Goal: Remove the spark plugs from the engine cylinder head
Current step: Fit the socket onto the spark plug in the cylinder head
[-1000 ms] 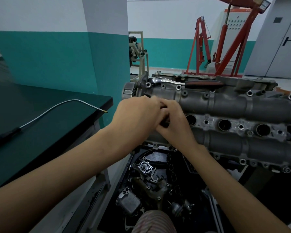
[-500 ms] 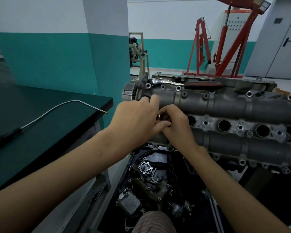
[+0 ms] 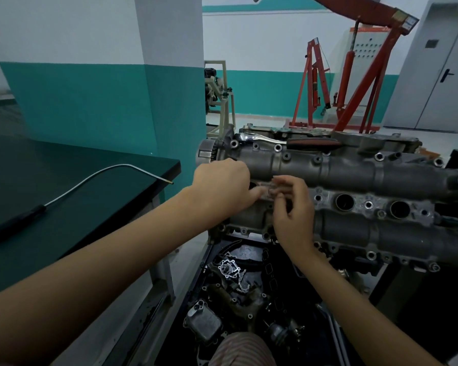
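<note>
Presently two hands are seen over the left end of one engine cylinder head [image 3: 354,175]. The left hand [image 3: 222,186] lies palm down on the casting; the right hand [image 3: 294,210] is raised beside it, its blurred fingers [image 3: 280,180] loosely spread, and whether anything is pinched cannot be told. Two open plug wells [image 3: 344,202] are counted to the right; no spark plug can be made out. One ratchet [image 3: 286,140] rests on top. One flexible pick-up tool [image 3: 72,191] lies on a dark workbench [image 3: 64,159]. Two red engine hoists [image 3: 354,83] stand behind, against teal-and-white walls [image 3: 90,101].
</note>
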The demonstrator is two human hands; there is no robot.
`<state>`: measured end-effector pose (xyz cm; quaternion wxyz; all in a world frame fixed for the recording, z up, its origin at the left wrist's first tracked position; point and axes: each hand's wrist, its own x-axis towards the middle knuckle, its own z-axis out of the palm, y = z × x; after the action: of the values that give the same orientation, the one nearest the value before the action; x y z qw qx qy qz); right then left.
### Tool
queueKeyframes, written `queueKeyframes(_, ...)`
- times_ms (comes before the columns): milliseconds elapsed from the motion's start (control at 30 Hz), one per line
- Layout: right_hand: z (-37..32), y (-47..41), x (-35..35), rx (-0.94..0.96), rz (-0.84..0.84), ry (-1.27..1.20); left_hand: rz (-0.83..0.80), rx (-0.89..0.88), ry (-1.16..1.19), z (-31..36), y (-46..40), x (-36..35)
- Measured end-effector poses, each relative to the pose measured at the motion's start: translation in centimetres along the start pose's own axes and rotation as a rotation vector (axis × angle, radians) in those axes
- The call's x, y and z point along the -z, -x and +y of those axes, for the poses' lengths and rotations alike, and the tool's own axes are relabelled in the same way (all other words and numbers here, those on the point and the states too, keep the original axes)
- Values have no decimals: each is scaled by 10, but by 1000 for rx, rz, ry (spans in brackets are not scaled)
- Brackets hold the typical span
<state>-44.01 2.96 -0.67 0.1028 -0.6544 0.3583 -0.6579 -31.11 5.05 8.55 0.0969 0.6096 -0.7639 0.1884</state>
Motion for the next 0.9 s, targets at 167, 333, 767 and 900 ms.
queueKeyframes(167, -11, 4, -1, -71, 74, -14, -338, 117, 434, 2, -19, -1)
queueKeyframes(333, -23, -2, -2, -280, 70, -177, -806, 507, 1394, -10, -9, 12)
queueKeyframes(767, -58, -42, -1, -1014, -485, -305, -790, 362, 1950, 6, 73, 42)
queueKeyframes(900, -58, -36, -15, -1131, -289, -697, -679, 329, 1825, 21, 84, 31)
